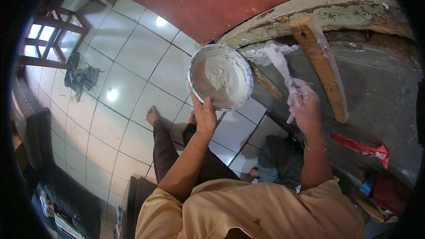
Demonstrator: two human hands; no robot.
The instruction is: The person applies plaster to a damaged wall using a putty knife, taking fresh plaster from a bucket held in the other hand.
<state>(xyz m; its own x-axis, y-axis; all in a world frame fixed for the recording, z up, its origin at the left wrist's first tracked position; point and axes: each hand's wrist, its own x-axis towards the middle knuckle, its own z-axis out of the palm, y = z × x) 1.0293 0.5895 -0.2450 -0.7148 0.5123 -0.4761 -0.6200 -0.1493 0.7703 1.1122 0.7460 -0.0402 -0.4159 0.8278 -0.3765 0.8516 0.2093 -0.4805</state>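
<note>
My left hand [204,114] grips the near rim of a round bowl [246,89] with a blue-speckled edge, its thumb over the inside. Wet white paste [221,77] lies in the bowl and coats its wall. To the right, my right hand [303,106] is closed round the handle of a flat-ended tool [279,59] caked in white paste. That thick coat hides whether it is a spatula or a brush. The tool's far end meets a white smear along the seam between a grey board [367,90] and a worn, curved wooden edge [345,9].
A wooden brace [323,68] crosses the board right of my right hand. A wooden stick [267,81] lies beside the bowl. Nearer me is a red, paste-marked strip [361,146]. A grey cloth [82,77] lies on the tiled floor [115,119], near a wooden frame [53,35].
</note>
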